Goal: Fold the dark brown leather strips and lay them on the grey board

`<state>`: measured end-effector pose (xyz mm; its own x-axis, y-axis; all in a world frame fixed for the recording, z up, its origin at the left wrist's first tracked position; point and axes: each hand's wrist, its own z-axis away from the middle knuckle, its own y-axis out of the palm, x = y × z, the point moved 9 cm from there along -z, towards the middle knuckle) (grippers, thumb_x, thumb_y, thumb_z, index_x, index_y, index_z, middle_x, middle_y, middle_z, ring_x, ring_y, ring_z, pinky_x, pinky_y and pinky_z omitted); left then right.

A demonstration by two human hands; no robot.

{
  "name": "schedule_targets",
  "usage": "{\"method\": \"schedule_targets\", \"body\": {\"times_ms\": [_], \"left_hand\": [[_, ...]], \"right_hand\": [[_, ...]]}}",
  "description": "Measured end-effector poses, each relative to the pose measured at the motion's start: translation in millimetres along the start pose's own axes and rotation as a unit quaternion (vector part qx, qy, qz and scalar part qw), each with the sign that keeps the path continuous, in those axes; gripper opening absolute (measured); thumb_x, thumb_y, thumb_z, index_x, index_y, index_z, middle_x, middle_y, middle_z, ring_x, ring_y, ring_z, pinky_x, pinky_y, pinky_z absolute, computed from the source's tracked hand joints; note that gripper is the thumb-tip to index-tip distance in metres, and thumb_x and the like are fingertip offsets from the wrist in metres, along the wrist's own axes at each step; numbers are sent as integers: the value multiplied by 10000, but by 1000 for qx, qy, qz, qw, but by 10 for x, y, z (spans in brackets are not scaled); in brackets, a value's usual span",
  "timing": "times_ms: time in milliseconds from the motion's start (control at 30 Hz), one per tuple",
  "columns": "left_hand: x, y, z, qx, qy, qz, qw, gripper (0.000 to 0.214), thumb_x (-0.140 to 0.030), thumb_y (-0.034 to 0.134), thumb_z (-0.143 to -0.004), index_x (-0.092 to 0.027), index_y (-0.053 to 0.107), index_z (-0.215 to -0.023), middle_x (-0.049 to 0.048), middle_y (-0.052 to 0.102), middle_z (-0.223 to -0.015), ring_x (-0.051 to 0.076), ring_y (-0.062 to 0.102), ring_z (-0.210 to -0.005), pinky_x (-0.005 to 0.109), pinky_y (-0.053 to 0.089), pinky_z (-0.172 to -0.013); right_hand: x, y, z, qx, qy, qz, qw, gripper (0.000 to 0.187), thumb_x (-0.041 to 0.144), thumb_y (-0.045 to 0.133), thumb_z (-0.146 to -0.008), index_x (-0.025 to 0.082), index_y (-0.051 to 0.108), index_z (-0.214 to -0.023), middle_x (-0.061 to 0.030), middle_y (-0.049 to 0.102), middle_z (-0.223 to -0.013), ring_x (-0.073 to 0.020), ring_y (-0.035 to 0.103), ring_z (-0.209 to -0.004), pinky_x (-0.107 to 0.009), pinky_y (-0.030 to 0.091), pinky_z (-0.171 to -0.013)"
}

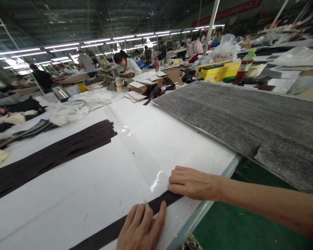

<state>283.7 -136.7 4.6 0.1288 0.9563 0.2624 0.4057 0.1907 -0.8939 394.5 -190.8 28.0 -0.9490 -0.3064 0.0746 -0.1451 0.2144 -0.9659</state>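
A dark brown strip (pixel 106 233) of fabric-like material lies flat along the near edge of the white table (pixel 99 189). My left hand (pixel 144 225) rests on it with the fingers stretched out and slightly spread. At the strip's right end, my right hand (pixel 191 183) has its fingers curled down and closed on the strip; the fingertips are hidden underneath. Farther left on the table lies a stack of similar dark strips (pixel 54 154), with uneven ends pointing right.
To the right stands a second table with a grey textured top (pixel 240 114), a gap of green floor (pixel 240 222) between. At the back are cardboard pieces (pixel 138 86), plastic bags (pixel 70 111), a yellow box (pixel 217 71) and a bottle (pixel 245 67). Several people work farther off.
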Motion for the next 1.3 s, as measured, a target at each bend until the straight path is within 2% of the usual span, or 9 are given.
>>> {"method": "schedule_targets", "body": {"times_ms": [233, 400, 567, 733, 1000, 1133, 1300], "left_hand": [[-1, -41, -29, -20, -9, -1, 1000, 395, -152, 371, -938, -221, 503, -1303, 34, 615, -978, 209, 548, -950, 352, 385, -919], [-22, -25, -28, -7, 6, -19, 1000, 397, -165, 424, -917, -222, 502, -1303, 40, 623, -983, 221, 547, -966, 365, 393, -916], [-21, 1, -21, 7, 7, -19, 1000, 399, -148, 415, -921, -203, 509, -1304, 41, 622, -986, 223, 538, -985, 368, 381, -926], [-1, 27, -30, 17, 1, -27, 999, 390, -124, 351, -945, -143, 521, -1296, 39, 614, -976, 197, 539, -948, 344, 387, -896], [4, 64, -41, 27, 11, -17, 999, 410, -133, 341, -944, -150, 490, -1326, 40, 595, -967, 201, 528, -931, 348, 385, -869], [13, 79, -76, 45, 10, 7, 999, 461, -137, 374, -914, -160, 443, -1369, 28, 579, -896, 204, 520, -866, 355, 382, -865], [3, 80, -119, 55, 17, 0, 998, 490, -148, 403, -890, -178, 429, -1379, 36, 571, -909, 209, 510, -842, 360, 393, -844]], "right_hand": [[28, -80, 69, -33, 14, -6, 999, 244, 131, 328, -995, 116, 552, -1092, -62, 576, -851, -165, 466, -774, -326, 350, -783], [-29, -97, 93, -41, 38, -23, 998, 184, 225, 417, -993, 129, 556, -1067, -46, 578, -831, -159, 479, -774, -315, 342, -779], [-38, -59, 102, -28, 33, -20, 999, 227, 116, 347, -984, 137, 569, -1021, -45, 571, -811, -162, 463, -758, -315, 333, -746], [-27, -57, 130, -23, 12, -22, 999, 242, 117, 343, -988, 125, 583, -1017, -61, 582, -844, -169, 463, -768, -315, 347, -732], [-38, -47, 154, -20, 15, -12, 1000, 261, 140, 337, -999, 109, 590, -1054, -79, 585, -884, -175, 476, -803, -318, 378, -770], [-12, -66, 160, -21, 12, 2, 1000, 260, 149, 338, -999, 112, 590, -1051, -78, 576, -858, -177, 476, -797, -329, 381, -770], [14, -106, 174, -20, 14, 23, 999, 238, 142, 363, -989, 115, 590, -1055, -63, 565, -817, -178, 476, -781, -338, 371, -781]]}}
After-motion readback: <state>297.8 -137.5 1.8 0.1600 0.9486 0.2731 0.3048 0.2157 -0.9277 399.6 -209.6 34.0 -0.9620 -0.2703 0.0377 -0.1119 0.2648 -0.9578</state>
